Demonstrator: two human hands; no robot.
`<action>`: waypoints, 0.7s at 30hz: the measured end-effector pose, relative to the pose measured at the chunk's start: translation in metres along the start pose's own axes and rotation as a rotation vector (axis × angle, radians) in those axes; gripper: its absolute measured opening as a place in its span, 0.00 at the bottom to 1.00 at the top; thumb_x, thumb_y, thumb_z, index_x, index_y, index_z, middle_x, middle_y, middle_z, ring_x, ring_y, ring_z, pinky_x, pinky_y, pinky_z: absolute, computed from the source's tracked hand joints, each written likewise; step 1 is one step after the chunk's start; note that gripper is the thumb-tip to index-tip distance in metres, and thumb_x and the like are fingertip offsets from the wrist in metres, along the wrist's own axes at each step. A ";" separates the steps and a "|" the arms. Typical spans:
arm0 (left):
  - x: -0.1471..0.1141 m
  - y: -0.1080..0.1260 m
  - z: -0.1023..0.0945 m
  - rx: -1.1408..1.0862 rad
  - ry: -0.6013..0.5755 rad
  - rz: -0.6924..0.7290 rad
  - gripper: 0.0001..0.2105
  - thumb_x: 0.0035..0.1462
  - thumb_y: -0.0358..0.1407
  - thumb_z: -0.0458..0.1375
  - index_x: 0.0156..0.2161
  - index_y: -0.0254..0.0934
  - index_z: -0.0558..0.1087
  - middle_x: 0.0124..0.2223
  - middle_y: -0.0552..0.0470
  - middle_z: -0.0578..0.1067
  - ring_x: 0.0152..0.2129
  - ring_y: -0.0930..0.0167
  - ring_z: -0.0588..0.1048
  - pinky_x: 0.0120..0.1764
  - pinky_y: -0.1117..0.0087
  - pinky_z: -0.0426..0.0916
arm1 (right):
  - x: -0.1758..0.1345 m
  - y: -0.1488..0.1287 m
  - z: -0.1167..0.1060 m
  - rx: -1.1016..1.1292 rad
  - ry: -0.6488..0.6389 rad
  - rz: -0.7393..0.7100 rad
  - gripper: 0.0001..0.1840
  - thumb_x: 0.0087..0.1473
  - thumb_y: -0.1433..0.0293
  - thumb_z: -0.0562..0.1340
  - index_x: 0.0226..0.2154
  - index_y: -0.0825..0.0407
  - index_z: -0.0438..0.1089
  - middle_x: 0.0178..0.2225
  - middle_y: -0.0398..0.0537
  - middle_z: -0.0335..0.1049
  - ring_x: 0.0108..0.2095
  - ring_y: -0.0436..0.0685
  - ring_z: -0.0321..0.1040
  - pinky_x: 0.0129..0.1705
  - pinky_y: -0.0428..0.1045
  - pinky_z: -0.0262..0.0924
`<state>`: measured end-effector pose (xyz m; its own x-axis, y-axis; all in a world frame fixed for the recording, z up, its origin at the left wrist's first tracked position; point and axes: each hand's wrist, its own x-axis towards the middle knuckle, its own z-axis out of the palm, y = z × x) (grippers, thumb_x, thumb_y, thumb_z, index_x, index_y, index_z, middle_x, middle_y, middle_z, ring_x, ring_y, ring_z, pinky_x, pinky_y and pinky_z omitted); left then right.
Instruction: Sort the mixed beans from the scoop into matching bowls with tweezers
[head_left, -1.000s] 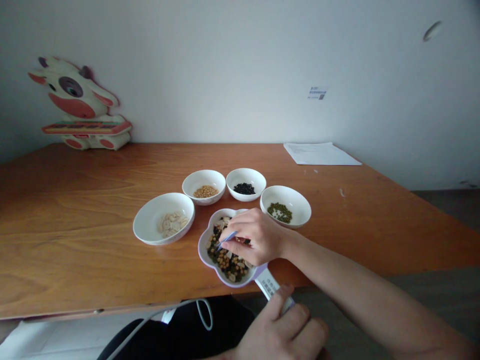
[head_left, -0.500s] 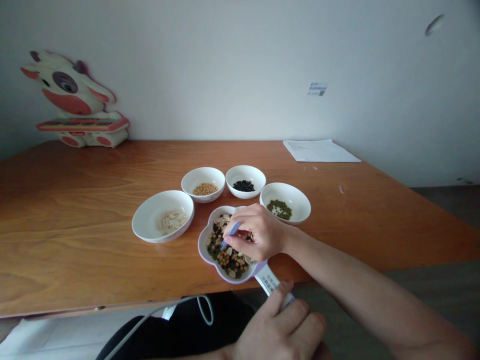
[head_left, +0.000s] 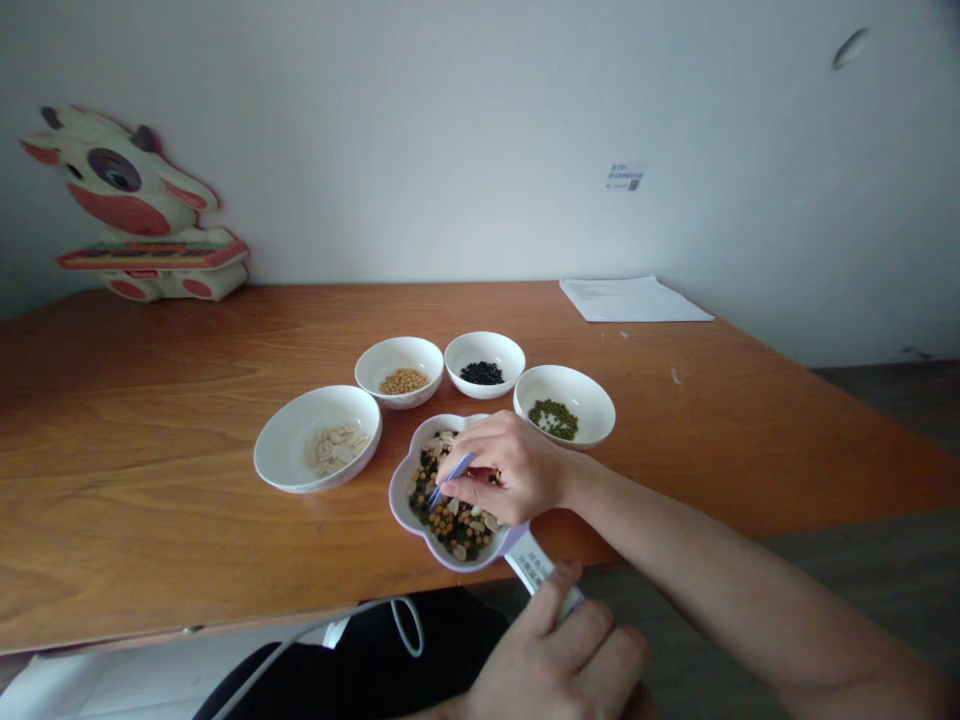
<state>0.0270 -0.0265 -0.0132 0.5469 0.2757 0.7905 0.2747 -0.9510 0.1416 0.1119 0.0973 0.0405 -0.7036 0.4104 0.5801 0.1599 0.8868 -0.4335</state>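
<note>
My left hand (head_left: 562, 645) is wrapped round the labelled handle (head_left: 531, 562) of a lilac-rimmed, scalloped bowl (head_left: 403, 508) at the table's front edge. Mixed beans and pale flat seeds (head_left: 457, 520) fill the bottom of that bowl. Over it, my right hand (head_left: 506, 465) pinches small purple tweezers (head_left: 454, 478), whose tips point down among the beans. Whether a bean sits between the tips is too small to tell. My right hand covers the bowl's upper right part.
Around the scalloped bowl stand white bowls of pale flat seeds (head_left: 270, 455), yellow beans (head_left: 375, 360), black beans (head_left: 480, 342) and green beans (head_left: 596, 410). Papers (head_left: 637, 300) lie at the back right. A toy cow keyboard (head_left: 150, 255) stands back left; a cable (head_left: 300, 630) hangs below the edge.
The whole view has shifted slightly, so things sit a little further left. The tweezers' tips have moved slightly left within the scalloped bowl. My left hand keeps its hold on the handle.
</note>
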 end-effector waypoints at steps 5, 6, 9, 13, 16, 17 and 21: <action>0.000 0.000 0.002 -0.009 0.022 -0.012 0.14 0.68 0.28 0.46 0.34 0.31 0.71 0.30 0.59 0.73 0.26 0.77 0.69 0.59 0.66 0.54 | 0.000 0.001 0.001 -0.011 0.002 -0.002 0.09 0.59 0.70 0.61 0.31 0.56 0.75 0.27 0.48 0.76 0.26 0.52 0.69 0.31 0.47 0.63; 0.000 0.000 0.002 -0.007 0.021 -0.009 0.14 0.68 0.27 0.46 0.33 0.31 0.71 0.30 0.59 0.73 0.26 0.78 0.69 0.59 0.66 0.54 | 0.000 0.001 0.001 -0.016 0.001 0.003 0.09 0.59 0.70 0.61 0.31 0.56 0.75 0.28 0.48 0.77 0.26 0.52 0.70 0.31 0.47 0.63; 0.000 0.001 0.002 -0.005 0.010 -0.014 0.15 0.69 0.27 0.45 0.32 0.32 0.70 0.30 0.60 0.73 0.25 0.78 0.69 0.60 0.66 0.54 | 0.000 0.000 0.001 -0.027 -0.008 0.011 0.09 0.59 0.70 0.61 0.30 0.56 0.75 0.28 0.49 0.77 0.28 0.52 0.71 0.32 0.48 0.64; 0.002 0.000 0.000 0.000 -0.001 -0.012 0.14 0.68 0.27 0.45 0.32 0.32 0.70 0.30 0.60 0.73 0.25 0.78 0.69 0.59 0.66 0.54 | 0.001 -0.001 0.000 -0.038 -0.018 0.017 0.10 0.59 0.71 0.61 0.29 0.57 0.75 0.28 0.49 0.77 0.28 0.53 0.71 0.32 0.48 0.64; 0.003 -0.001 -0.001 0.000 -0.001 -0.014 0.15 0.69 0.28 0.44 0.33 0.32 0.70 0.29 0.60 0.73 0.25 0.78 0.69 0.59 0.67 0.55 | 0.001 -0.001 0.000 -0.042 -0.025 0.019 0.10 0.59 0.71 0.61 0.29 0.57 0.75 0.28 0.50 0.77 0.28 0.53 0.71 0.32 0.48 0.64; 0.003 -0.001 -0.001 -0.001 0.004 -0.017 0.15 0.69 0.28 0.44 0.33 0.32 0.70 0.29 0.60 0.73 0.25 0.78 0.69 0.58 0.67 0.56 | 0.001 -0.001 0.000 -0.041 -0.027 0.018 0.10 0.59 0.71 0.61 0.29 0.57 0.75 0.28 0.50 0.77 0.28 0.53 0.71 0.32 0.48 0.64; 0.003 -0.001 -0.001 0.004 0.016 -0.022 0.16 0.70 0.29 0.43 0.33 0.32 0.70 0.29 0.60 0.73 0.25 0.78 0.69 0.58 0.67 0.55 | 0.001 -0.001 0.000 -0.040 -0.032 0.016 0.10 0.59 0.71 0.61 0.29 0.57 0.75 0.28 0.50 0.77 0.28 0.53 0.71 0.32 0.48 0.64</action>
<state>0.0283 -0.0251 -0.0104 0.5277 0.2944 0.7968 0.2894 -0.9442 0.1572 0.1110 0.0970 0.0417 -0.7224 0.4183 0.5506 0.1987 0.8882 -0.4142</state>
